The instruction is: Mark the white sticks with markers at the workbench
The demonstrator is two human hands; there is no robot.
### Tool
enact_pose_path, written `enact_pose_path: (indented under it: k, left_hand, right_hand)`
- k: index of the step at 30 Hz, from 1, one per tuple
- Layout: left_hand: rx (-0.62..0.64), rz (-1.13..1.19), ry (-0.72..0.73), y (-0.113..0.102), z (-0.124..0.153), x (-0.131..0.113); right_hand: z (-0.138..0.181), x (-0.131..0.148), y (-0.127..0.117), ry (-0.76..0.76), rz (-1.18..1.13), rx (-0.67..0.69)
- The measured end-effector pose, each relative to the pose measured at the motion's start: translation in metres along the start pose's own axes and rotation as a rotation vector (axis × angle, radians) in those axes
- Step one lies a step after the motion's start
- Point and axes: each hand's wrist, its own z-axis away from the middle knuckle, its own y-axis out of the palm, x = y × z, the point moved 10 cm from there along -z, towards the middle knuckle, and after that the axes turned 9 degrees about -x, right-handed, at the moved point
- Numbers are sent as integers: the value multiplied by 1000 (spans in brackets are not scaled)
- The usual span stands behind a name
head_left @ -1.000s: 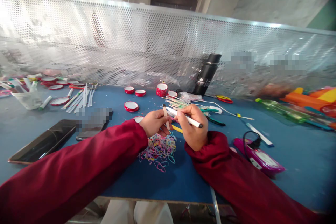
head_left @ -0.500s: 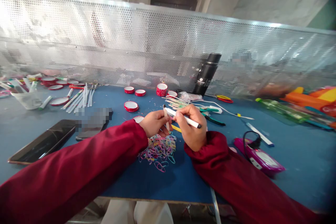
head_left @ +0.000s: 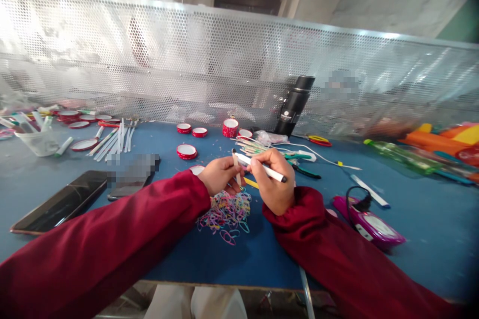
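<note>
Between its thumb and fingers, my left hand pinches a flat wooden stick that stands nearly upright. My right hand grips a white marker with a black end, like a pen. The marker's dark tip meets or nearly meets the stick's top; I cannot tell whether they touch. Just below both hands lies a pile of small coloured rubber bands. A yellow object shows partly between the hands.
Two phones, one black, lie left. A cup of markers, plastic strips and red-rimmed round lids stand behind. Pliers, a black bottle, a green bottle and a purple power strip are right.
</note>
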Motion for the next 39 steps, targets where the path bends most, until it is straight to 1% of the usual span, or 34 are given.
enact_pose_path:
  k: [8,14,21,26,29,33,37,39]
  left_hand:
    - [-16,11,-8,-2,0,-1]
    - [-9,17,-3,-1,-1,0]
    - [-12,14,-14,-1,-1,2]
    - [-14,-4,-21,-1,0,2]
    - [-45,-17,27,-5,-1,-4]
    - [-116,-39,113,-15,-1,-15]
    - [-186,26,119,-24,-2,-19]
    - [-200,40,106,-26,-4,-18]
  right_hand:
    - [0,-11,-2,40,-15,-24]
    - [1,-6,1,15,5,2]
    - [-2,-8,-5,25,-11,-56]
    - [-5,-6,-5,23,-53,-66]
    - [-6,-5,-4,18,-36,-40]
    - [-7,-7,-2,31,-37,-23]
    - [-6,-9,0,44,-69,-26]
    - [-5,-7,-1,32,-113,-31]
